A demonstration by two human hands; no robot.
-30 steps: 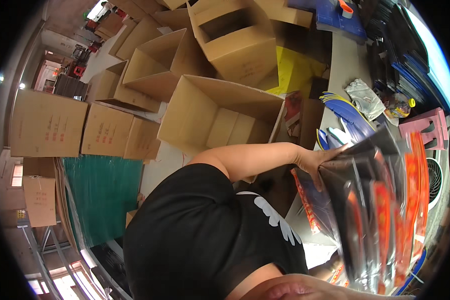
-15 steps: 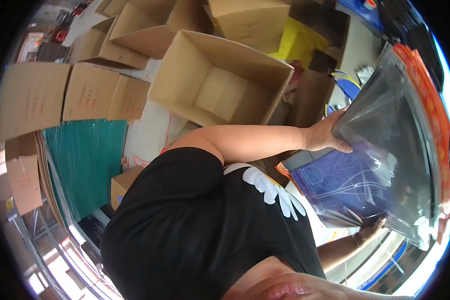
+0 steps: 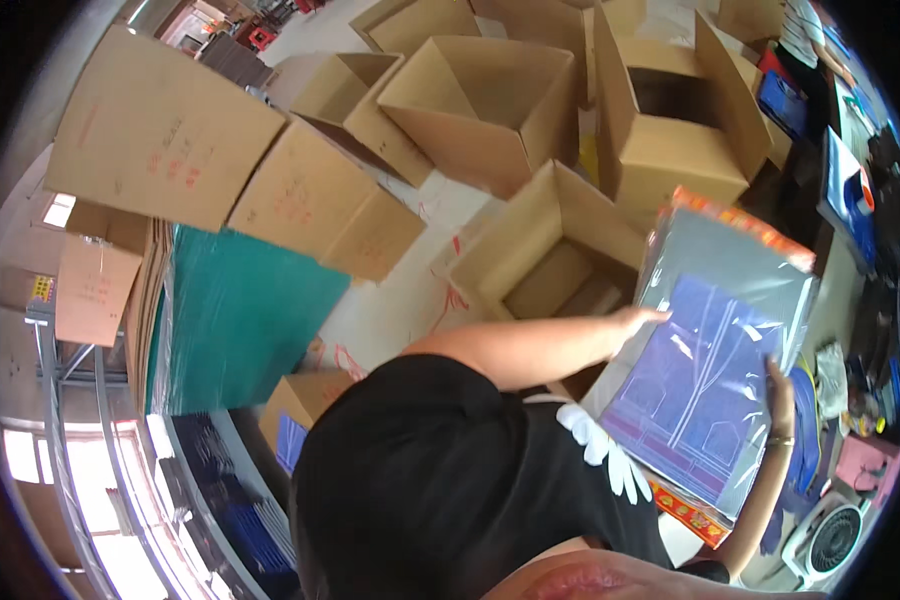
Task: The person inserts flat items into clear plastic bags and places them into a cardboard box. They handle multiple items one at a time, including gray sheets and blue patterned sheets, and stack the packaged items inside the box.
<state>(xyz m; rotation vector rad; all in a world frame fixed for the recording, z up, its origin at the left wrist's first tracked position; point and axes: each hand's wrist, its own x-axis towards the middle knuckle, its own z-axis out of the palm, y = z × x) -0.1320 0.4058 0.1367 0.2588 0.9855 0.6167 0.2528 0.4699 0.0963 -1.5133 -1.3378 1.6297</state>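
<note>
Both my hands hold a flat, clear plastic package (image 3: 730,370) in front of my chest. Under its film lies a grey panel with a blue-violet, jeans-like design of pockets and stitch lines. Orange-red patterned edging shows at its far and near ends; whether it is one package or a stack, I cannot tell. My left hand (image 3: 634,326) grips the left edge, thumb on top and other fingers mostly hidden beneath. My right hand (image 3: 781,395), with a bracelet at the wrist, is closed on the right edge. An open cardboard box (image 3: 495,262) stands just beyond my left forearm.
More open cardboard boxes (image 3: 530,150) stand ahead. Closed-looking cartons (image 3: 170,140) sit at left above a green wrapped stack (image 3: 250,320). To the right, a long table bears a blue tape-topped item (image 3: 850,205), and a white fan (image 3: 828,540) stands nearby. Another person (image 3: 802,40) is at far right.
The package has swung from a steep tilt at the right to face me, more level and further left. My right hand has moved up along its right edge. My view has turned.
</note>
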